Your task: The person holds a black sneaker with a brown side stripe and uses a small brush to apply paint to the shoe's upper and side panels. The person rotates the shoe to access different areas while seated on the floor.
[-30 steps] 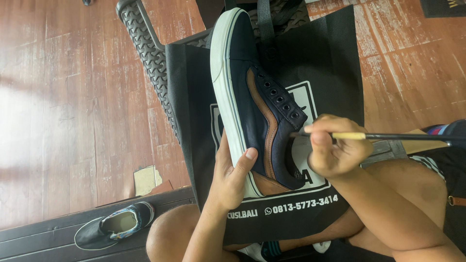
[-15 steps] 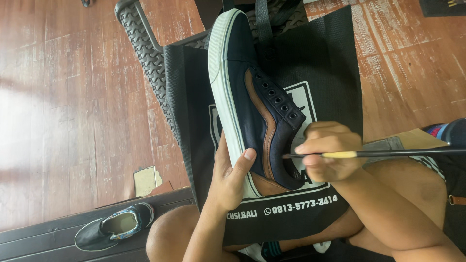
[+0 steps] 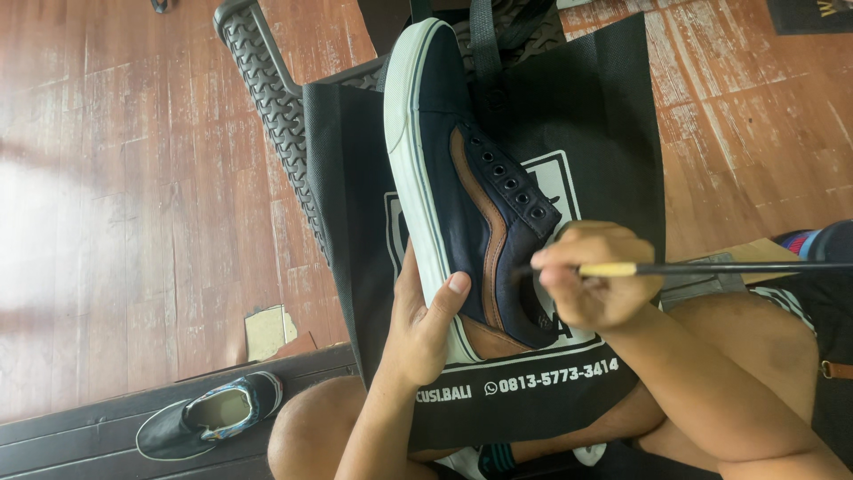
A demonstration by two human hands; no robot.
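Note:
My left hand grips the heel end of a dark navy sneaker with a white sole and a brown side stripe, holding it on its side with the toe pointing away from me. My right hand pinches a thin paintbrush with a yellow band and a long dark handle. The brush tip touches the sneaker's navy side panel just below the eyelets. The sneaker has no laces in it.
A black cloth bag with a white print lies over my lap under the shoe. A black plastic crate stands behind it on the wooden floor. A second dark sneaker lies at the lower left beside a scrap of cardboard.
My right hand has dropped lower along the sneaker's side, bringing the brush tip from near the eyelets down onto the side panel. The left hand and the shoe have barely shifted.

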